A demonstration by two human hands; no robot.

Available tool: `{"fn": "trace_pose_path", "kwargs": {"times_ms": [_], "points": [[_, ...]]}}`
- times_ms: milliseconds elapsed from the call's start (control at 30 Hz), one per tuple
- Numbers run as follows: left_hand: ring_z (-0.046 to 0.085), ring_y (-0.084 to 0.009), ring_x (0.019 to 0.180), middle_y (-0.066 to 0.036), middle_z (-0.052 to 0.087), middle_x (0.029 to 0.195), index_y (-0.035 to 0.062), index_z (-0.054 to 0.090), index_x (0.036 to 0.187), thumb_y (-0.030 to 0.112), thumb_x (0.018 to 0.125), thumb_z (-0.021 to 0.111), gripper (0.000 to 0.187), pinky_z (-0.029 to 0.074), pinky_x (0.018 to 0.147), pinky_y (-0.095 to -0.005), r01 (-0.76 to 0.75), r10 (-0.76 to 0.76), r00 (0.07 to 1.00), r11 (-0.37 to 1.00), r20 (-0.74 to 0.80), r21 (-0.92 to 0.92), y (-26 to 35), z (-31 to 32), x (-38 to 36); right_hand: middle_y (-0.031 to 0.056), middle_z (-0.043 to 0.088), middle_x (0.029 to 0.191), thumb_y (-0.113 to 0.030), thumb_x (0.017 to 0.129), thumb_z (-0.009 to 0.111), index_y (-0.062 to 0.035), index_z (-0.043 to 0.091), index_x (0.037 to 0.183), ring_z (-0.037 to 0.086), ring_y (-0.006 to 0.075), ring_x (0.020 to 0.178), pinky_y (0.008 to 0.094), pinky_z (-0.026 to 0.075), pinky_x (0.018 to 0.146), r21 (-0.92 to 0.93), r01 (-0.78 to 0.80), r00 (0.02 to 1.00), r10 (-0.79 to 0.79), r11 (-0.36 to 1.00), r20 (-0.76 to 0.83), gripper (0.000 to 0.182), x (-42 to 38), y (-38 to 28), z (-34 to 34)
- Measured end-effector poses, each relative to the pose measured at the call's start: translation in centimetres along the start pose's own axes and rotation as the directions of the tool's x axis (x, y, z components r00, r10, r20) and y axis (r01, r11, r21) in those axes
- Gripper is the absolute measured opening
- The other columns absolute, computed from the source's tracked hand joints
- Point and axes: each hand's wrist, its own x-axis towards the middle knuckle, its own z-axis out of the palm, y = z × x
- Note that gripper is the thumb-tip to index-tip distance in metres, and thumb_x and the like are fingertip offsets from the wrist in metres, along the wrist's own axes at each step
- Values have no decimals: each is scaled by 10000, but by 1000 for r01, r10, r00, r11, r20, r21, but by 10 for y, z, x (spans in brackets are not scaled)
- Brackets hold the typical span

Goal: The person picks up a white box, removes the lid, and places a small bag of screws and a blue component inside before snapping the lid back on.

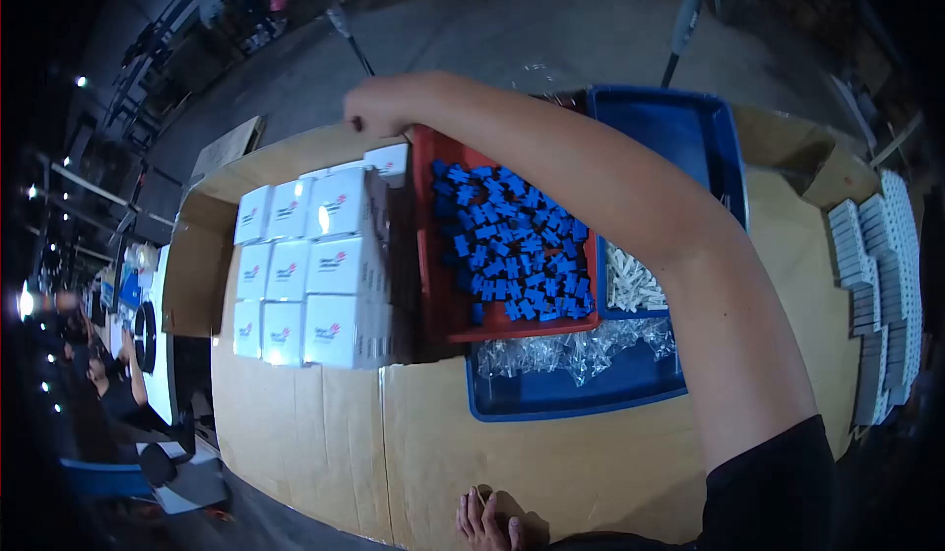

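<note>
My right hand [382, 104] reaches far across the table, with its fingers curled just above a white box [387, 162] at the back corner of a box stack. Blur and the angle hide whether the fingers touch that box or hold anything. Several white printed boxes [330, 265] form the stack, in rows and layers. Beneath my right forearm lies a red tray [425, 246] with many small blue plastic pieces [512, 246] in it. My left hand [485, 521] rests flat near the table's front edge, its fingers slightly apart and nothing in it.
Blue trays [581, 403] hold clear plastic bags [571, 352] and white parts [632, 280]. Grey-white blocks [881, 295] are piled at the right. Brown cardboard [305, 433] covers the table, with raised flaps at the left and back. A co-worker [123, 384] is at another table, far left.
</note>
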Motion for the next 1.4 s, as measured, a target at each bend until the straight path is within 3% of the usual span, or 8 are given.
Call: {"fn": "trace_pose_path", "kwargs": {"times_ms": [167,533,800,900,967,1033,1200,1400], "points": [[390,-420,1445,-190,466,1553,140,588,1412,444,905,697,601,250,1201,-553,17,-17,1000,998,1,58,15,27,24,137,777,960,-28,873,604,-35,772,1080,757,236,924,433,588,749,88,-334,894,285,939,345,266,-19,-11,-18],[514,-431,1332,-264,539,1448,83,616,1357,351,932,655,504,363,1125,-536,17,-20,999,995,32,96,30,11,32,151,746,1074,-47,809,710,-96,663,1304,721,272,919,451,568,796,-173,-5,731,121,985,671,499,12,-7,-2],[568,-407,1295,-238,579,1432,59,636,1337,347,967,605,470,400,1107,-526,8,1,998,989,-64,149,54,-22,47,164,575,1489,-23,701,857,-251,371,1616,603,343,1295,463,508,1046,-141,160,834,-57,977,548,1061,-7,19,53],[531,-382,1348,-204,555,1479,72,626,1361,352,959,630,490,370,1133,-528,6,1,997,995,-73,95,49,-23,45,114,521,1560,-67,784,825,-269,347,1629,575,314,1337,429,490,1073,42,-251,840,195,967,507,992,-22,-26,24],[500,-368,1384,-195,529,1511,81,618,1375,353,955,645,501,345,1153,-524,13,-9,998,998,-61,64,47,-25,41,109,514,1562,-76,823,807,-254,345,1625,579,327,1323,427,496,1068,112,-260,877,186,959,443,942,-20,-25,26],[469,-359,1417,-197,499,1540,87,612,1385,354,957,650,506,320,1171,-521,28,-28,1000,999,-12,40,45,-31,40,134,535,1525,-13,791,813,-222,349,1611,606,377,1265,453,522,1040,9,149,934,-143,989,328,965,-10,15,58],[439,-364,1443,-198,475,1560,93,604,1395,378,970,639,513,289,1188,-530,16,-16,1000,1000,-17,-5,37,-26,33,150,579,1458,-37,803,814,-173,417,1547,573,373,1314,450,512,1042,120,-30,865,-34,992,501,855,3,18,57],[437,-364,1445,-194,476,1556,109,610,1380,380,972,629,490,305,1191,-541,-16,16,1000,1000,-19,22,35,-24,33,126,601,1417,0,731,828,-142,481,1445,588,375,1298,466,512,1028,-19,168,953,-157,986,257,807,-11,13,40]]}}
